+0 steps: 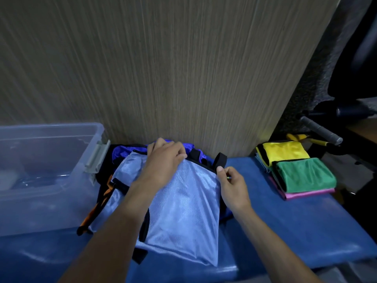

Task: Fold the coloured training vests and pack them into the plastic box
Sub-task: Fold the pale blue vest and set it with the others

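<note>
A light blue mesh vest (183, 211) with black trim lies spread on the blue padded bench (295, 221). My left hand (165, 158) lies on its top edge, fingers curled over the black trim. My right hand (232, 184) pinches the vest's right top corner beside a black strap (220, 159). Under it lie a dark blue vest (122, 152) and an orange one (98, 207). The clear plastic box (49, 176) stands at the left, open. Folded vests are stacked at the right, yellow (285, 151), green (306, 174) and pink (306, 194).
A wood-grain panel (163, 68) rises right behind the bench. At the far right are a black chair (359, 58) and a grey-handled tool (320, 129) with a yellow object (306, 138). The box has a grey latch (97, 158) facing the vests.
</note>
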Demonstrator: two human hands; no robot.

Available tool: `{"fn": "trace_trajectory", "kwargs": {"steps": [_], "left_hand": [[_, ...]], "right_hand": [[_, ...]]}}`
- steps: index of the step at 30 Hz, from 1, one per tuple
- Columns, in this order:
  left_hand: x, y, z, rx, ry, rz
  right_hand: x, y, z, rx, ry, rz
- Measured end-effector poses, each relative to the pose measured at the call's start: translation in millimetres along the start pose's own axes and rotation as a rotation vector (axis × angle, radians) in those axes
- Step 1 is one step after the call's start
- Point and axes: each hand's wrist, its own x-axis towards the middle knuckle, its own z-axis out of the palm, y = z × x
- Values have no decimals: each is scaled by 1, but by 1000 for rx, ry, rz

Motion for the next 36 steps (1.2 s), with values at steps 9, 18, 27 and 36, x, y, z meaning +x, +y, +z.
{"fn": "trace_trajectory", "kwargs": {"steps": [9,18,27,36], "left_hand": [[-20,-4,-4,119,99,115],[-70,-58,-9,178,-306,-82],[-80,-25,-14,123,-297,24],[-91,59,17,292,-371,96]], "right_hand": [[-20,2,-21,-125,-145,241],[-37,-4,-19,104,-130,376],[-46,-6,-4,276,-53,395],[-33,16,-87,214,20,397]]}}
